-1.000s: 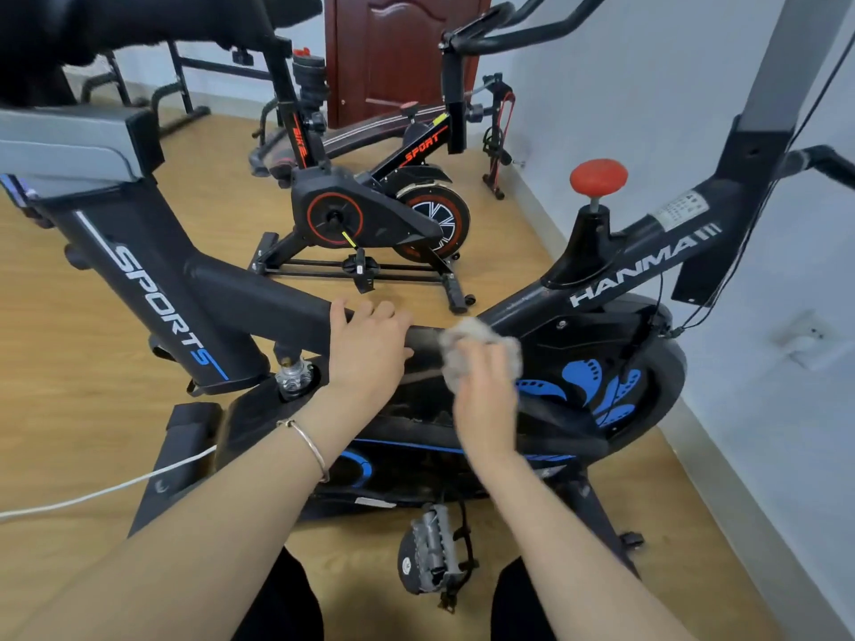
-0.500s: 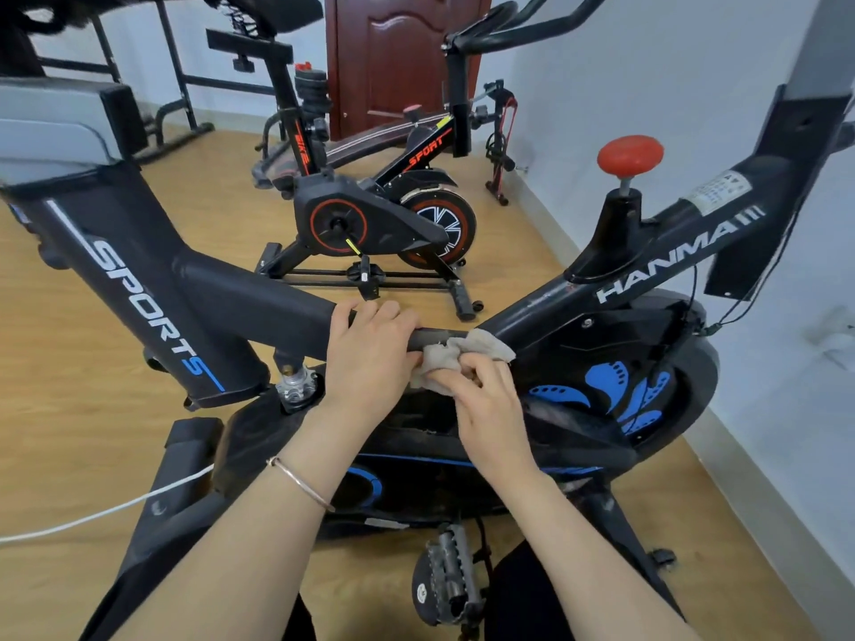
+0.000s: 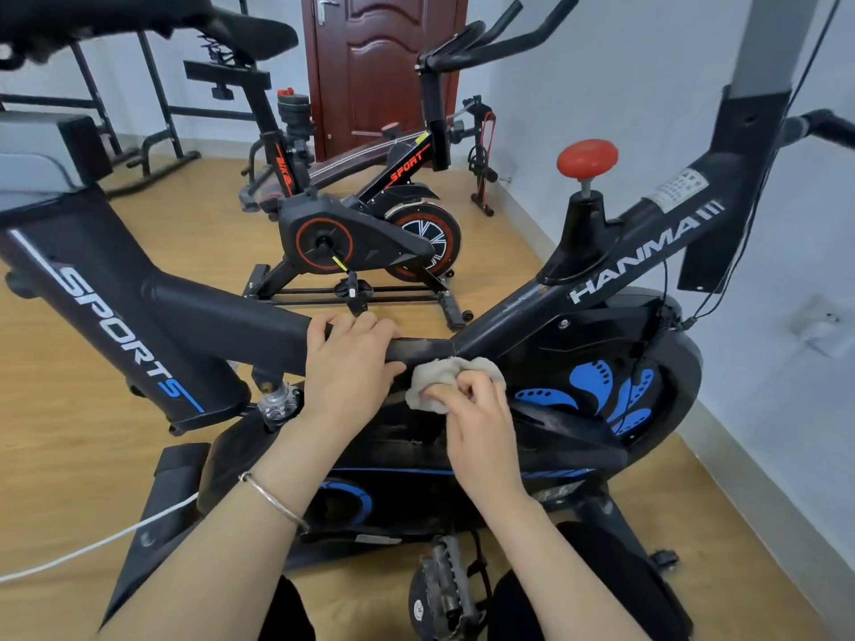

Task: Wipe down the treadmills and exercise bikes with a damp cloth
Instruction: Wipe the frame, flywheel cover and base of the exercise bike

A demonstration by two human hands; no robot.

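Observation:
A black exercise bike (image 3: 615,266) with blue trim, marked SPORTS and HANMA, fills the foreground. My left hand (image 3: 349,363) grips its horizontal frame tube near the joint, fingers curled over the top. My right hand (image 3: 476,409) holds a crumpled beige cloth (image 3: 439,377) pressed against the underside of that tube, just right of my left hand. A second black bike (image 3: 365,233) with red trim stands behind.
A red knob (image 3: 586,158) sticks up from the near bike's frame. A pedal (image 3: 444,589) hangs below between my arms. A white cable (image 3: 92,543) crosses the wooden floor at left. The wall and a socket (image 3: 823,328) lie right; a brown door (image 3: 370,71) is behind.
My right hand has brought the cloth down from the top of the frame tube to its underside. My left hand has kept its grip on the tube.

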